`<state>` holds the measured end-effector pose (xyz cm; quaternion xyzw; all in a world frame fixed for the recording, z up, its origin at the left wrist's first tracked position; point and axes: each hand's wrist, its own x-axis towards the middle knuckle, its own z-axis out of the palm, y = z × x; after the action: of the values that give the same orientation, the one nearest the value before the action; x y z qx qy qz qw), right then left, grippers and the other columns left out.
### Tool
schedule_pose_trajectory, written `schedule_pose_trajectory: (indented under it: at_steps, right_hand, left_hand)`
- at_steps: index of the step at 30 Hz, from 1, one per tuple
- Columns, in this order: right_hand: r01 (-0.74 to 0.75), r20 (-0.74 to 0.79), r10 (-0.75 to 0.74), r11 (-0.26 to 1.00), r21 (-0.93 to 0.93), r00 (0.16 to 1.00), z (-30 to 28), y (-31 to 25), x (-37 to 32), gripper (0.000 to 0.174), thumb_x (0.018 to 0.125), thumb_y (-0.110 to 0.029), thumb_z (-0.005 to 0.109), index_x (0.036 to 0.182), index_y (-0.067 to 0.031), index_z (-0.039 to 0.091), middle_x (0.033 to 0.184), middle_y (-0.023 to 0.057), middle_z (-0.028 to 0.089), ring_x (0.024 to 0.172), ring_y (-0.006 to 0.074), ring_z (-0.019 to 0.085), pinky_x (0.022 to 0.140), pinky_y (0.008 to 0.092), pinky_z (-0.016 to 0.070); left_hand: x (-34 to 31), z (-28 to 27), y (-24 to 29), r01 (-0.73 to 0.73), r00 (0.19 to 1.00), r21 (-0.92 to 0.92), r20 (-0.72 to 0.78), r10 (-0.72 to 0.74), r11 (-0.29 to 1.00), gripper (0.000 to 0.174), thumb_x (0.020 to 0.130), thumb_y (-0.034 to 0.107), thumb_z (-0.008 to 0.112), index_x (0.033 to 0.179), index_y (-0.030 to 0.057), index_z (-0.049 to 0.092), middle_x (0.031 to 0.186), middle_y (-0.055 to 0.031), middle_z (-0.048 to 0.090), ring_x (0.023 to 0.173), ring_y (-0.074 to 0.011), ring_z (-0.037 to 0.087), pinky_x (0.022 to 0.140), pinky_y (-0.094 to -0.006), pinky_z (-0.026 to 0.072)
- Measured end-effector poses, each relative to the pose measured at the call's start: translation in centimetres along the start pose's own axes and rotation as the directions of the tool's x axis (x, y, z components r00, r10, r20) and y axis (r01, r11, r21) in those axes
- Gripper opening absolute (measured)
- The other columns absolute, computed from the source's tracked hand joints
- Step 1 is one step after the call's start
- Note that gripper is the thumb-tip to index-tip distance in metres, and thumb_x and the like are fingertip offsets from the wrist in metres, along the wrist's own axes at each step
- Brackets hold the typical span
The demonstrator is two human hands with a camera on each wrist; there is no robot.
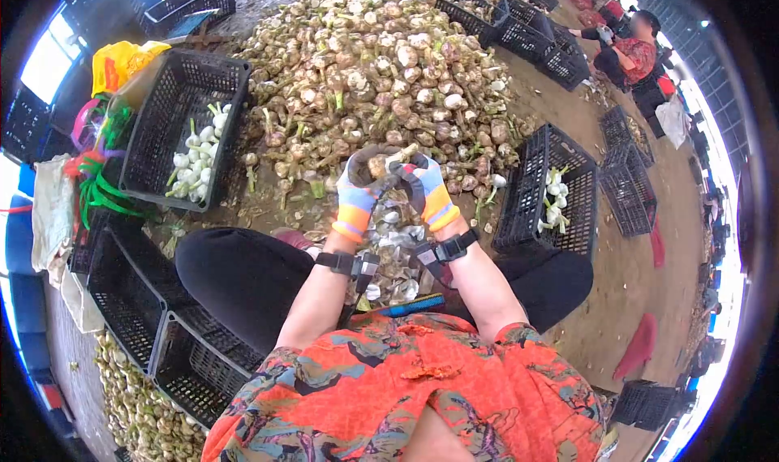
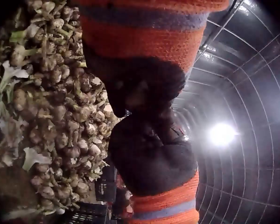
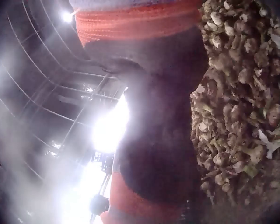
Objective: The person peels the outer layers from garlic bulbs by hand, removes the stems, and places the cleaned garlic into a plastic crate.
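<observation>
Both hands wear striped gloves with dark palms and meet in front of the body, close over the near edge of a garlic heap (image 1: 389, 73). My left hand (image 1: 361, 190) grips a garlic bulb (image 1: 377, 167), its fingers curled round it. Beside it my right hand (image 1: 425, 188) pinches the same bulb near the stem, which points up and to the right. In the left wrist view, the dark left glove (image 2: 149, 81) and right glove (image 2: 154, 158) touch each other and hide the bulb. The right wrist view is dark and hazy over the right glove (image 3: 163, 93).
Left of the heap stands a black crate (image 1: 146, 150) with white cleaned garlic (image 1: 199, 154); another crate (image 1: 507, 219) with cleaned garlic (image 1: 555, 198) is by the right knee. Peeled skins (image 1: 393, 255) lie between the legs. Crates (image 1: 130, 275) stack at left. A person (image 1: 637, 52) sits far right.
</observation>
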<state>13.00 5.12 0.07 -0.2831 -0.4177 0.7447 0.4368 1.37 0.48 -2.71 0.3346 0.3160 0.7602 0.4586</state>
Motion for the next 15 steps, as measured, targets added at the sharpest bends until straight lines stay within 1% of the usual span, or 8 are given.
schedule_pose_trajectory:
  at_steps: [4, 5, 8, 9, 12, 13, 14, 15]
  right_hand:
    - [-0.045, 0.057, 0.058, 0.978, -0.204, 0.997, -1.8, -1.4, 0.2, 0.026, 0.069, 0.004, 0.058, 0.095, -0.0003, 0.059, 0.089, 0.0052, 0.062, 0.078, 0.0147, 0.058, 0.074, 0.0236, 0.0462]
    - [0.081, 0.102, -0.036, 0.873, -0.48, 0.994, -1.5, -2.7, -0.3, 0.029, 0.067, 0.005, 0.057, 0.096, 0.001, 0.058, 0.089, 0.0061, 0.062, 0.079, 0.0158, 0.058, 0.075, 0.0243, 0.0454]
    - [0.305, 0.219, -0.213, 0.622, -0.721, 0.952, -2.7, -2.3, 0.0, 0.029, 0.067, 0.005, 0.056, 0.096, 0.0022, 0.056, 0.09, 0.0068, 0.062, 0.08, 0.0147, 0.057, 0.074, 0.0254, 0.0449]
    - [0.218, 0.154, -0.158, 0.572, -0.791, 0.975, -3.0, -2.1, 0.1, 0.028, 0.067, 0.003, 0.058, 0.096, 0.0029, 0.056, 0.09, 0.0077, 0.062, 0.08, 0.0146, 0.057, 0.072, 0.0271, 0.0449]
    - [0.12, 0.035, -0.141, 0.657, -0.744, 0.989, -1.2, -2.9, -1.0, 0.027, 0.068, 0.002, 0.06, 0.095, 0.0026, 0.057, 0.088, 0.0076, 0.063, 0.079, 0.015, 0.058, 0.071, 0.0259, 0.045]
    - [0.009, -0.083, -0.131, 0.583, -0.813, 0.988, -0.1, -3.5, -1.2, 0.024, 0.069, 0.001, 0.061, 0.092, 0.0021, 0.059, 0.084, 0.0064, 0.064, 0.075, 0.0136, 0.059, 0.069, 0.0244, 0.0456]
    - [0.004, -0.085, -0.125, 0.586, -0.811, 0.988, -0.8, -2.9, -1.0, 0.024, 0.069, 0.001, 0.061, 0.092, 0.0021, 0.059, 0.084, 0.0064, 0.064, 0.075, 0.0136, 0.059, 0.069, 0.0244, 0.0456]
    - [0.029, -0.038, -0.059, 0.839, -0.544, 0.998, -1.6, -2.2, -0.6, 0.022, 0.069, 0.001, 0.061, 0.091, 0.0017, 0.061, 0.084, 0.0056, 0.064, 0.073, 0.0124, 0.059, 0.068, 0.024, 0.046]
  left_hand:
    - [0.0, 0.6, 1.1, 0.075, 0.997, -0.097, -0.004, -0.076, 0.992, 0.047, 0.072, 0.002, 0.066, 0.114, -0.0002, 0.045, 0.108, -0.0093, 0.055, 0.096, -0.0199, 0.055, 0.081, -0.0328, 0.0476]
    - [-0.2, 0.9, 1.7, 0.181, 0.983, -0.233, 0.003, -0.186, 0.956, 0.045, 0.074, 0.006, 0.066, 0.115, 0.0014, 0.045, 0.108, -0.0088, 0.055, 0.095, -0.0201, 0.055, 0.079, -0.0329, 0.0489]
    - [-0.2, 1.0, 2.3, 0.397, 0.904, -0.343, -0.013, -0.427, 0.851, 0.043, 0.077, 0.011, 0.064, 0.115, 0.0039, 0.045, 0.105, -0.0084, 0.055, 0.093, -0.0199, 0.056, 0.073, -0.0326, 0.0513]
    - [-0.2, 1.6, 2.9, 0.388, 0.913, -0.235, -0.03, -0.406, 0.891, 0.041, 0.08, 0.013, 0.061, 0.116, 0.0041, 0.045, 0.103, -0.0076, 0.056, 0.089, -0.0188, 0.057, 0.068, -0.0319, 0.0525]
    - [0.0, 1.5, 1.6, 0.337, 0.94, 0.067, 0.034, -0.34, 0.939, 0.04, 0.081, 0.017, 0.06, 0.116, 0.0041, 0.045, 0.1, -0.0081, 0.056, 0.085, -0.017, 0.058, 0.066, -0.0301, 0.0525]
    - [0.2, 0.6, 0.2, 0.133, 0.985, 0.236, 0.074, -0.154, 0.963, 0.041, 0.081, 0.016, 0.059, 0.117, 0.0037, 0.045, 0.099, -0.0089, 0.057, 0.083, -0.015, 0.058, 0.064, -0.0273, 0.052]
    - [0.0, 0.2, 0.9, 0.138, 0.985, 0.239, 0.069, -0.159, 0.961, 0.041, 0.081, 0.016, 0.059, 0.117, 0.0037, 0.045, 0.099, -0.0089, 0.057, 0.083, -0.015, 0.058, 0.064, -0.0273, 0.052]
    - [0.1, -0.1, 2.3, 0.323, 0.937, 0.082, 0.115, -0.331, 0.943, 0.042, 0.079, 0.012, 0.061, 0.117, 0.0034, 0.045, 0.1, -0.0089, 0.057, 0.083, -0.0144, 0.058, 0.065, -0.0263, 0.0515]
